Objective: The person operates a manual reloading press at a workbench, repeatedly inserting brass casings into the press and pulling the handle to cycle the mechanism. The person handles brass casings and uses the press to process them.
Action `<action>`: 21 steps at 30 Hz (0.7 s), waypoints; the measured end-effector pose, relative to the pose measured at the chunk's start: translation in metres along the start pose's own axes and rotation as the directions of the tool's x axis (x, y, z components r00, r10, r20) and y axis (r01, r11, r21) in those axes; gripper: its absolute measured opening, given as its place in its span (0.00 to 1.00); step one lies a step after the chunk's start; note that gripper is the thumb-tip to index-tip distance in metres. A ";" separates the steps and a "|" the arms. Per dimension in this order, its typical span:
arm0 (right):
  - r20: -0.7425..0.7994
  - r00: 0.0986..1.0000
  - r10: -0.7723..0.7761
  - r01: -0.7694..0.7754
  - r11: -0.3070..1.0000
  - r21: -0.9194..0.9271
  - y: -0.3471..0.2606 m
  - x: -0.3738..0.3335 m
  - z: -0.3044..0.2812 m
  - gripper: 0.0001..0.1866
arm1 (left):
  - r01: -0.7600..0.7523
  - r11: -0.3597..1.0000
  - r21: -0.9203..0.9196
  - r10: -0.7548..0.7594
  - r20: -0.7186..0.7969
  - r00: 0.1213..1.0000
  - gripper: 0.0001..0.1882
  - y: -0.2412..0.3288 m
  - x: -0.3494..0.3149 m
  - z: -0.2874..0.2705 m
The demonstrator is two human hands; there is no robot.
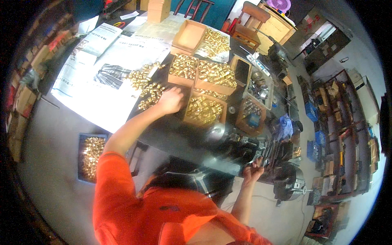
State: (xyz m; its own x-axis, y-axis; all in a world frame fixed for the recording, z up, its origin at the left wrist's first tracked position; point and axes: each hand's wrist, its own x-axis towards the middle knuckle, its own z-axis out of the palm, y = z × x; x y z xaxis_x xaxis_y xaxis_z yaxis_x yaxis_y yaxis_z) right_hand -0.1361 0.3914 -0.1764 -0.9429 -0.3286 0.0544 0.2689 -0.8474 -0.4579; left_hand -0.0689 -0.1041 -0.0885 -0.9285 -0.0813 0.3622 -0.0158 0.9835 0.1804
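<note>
My left hand (170, 101) is over the dark bench top, between a loose pile of brass fittings (152, 93) and an open carton of brass fittings (204, 111). Its fingers are curled in, and whatever is inside them is hidden. On the right, my right hand (253, 172) is closed around a metal handle (259, 160) of a small bench machine (241, 143). A shiny round part (216, 130) of the machine sits at its left end. Two more cartons of fittings (183, 67) (216, 75) stand just beyond my left hand.
Newspaper sheets (116, 53) cover the bench's left side. A blue bin of brass parts (91, 159) stands low at left. Farther back are an empty carton (190, 36) and spread brass pieces (214, 44). Right of the machine are a tray of metal parts (260, 90) and another machine (290, 181).
</note>
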 end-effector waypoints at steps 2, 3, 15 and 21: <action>0.022 0.999 0.026 -0.027 0.999 0.020 -0.001 0.003 0.002 0.27 | -0.032 0.999 -0.002 0.031 -0.068 0.997 0.10 0.004 -0.002 -0.011; -0.015 0.999 0.033 -0.033 0.999 0.018 0.002 0.002 0.001 0.26 | -0.053 0.999 0.005 0.053 -0.135 0.989 0.09 0.004 -0.002 -0.019; -0.360 0.922 -0.143 0.012 0.939 -0.343 0.006 -0.001 0.109 0.11 | 0.118 0.110 -0.987 -0.107 0.107 0.989 0.10 0.101 -0.041 -0.092; -0.311 0.944 -0.114 0.031 0.965 -0.259 0.001 -0.006 0.095 0.10 | 0.168 -0.087 -0.982 -0.042 0.172 0.984 0.09 0.122 -0.043 -0.086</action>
State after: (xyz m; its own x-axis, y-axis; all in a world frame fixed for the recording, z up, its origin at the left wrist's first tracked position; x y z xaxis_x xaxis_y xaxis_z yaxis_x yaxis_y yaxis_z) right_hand -0.1115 0.3532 -0.0931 -0.9815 -0.0835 -0.1724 0.1791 -0.7201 -0.6704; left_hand 0.0007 0.0052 -0.0032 -0.9770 -0.0933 0.1916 0.2096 -0.2584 0.9430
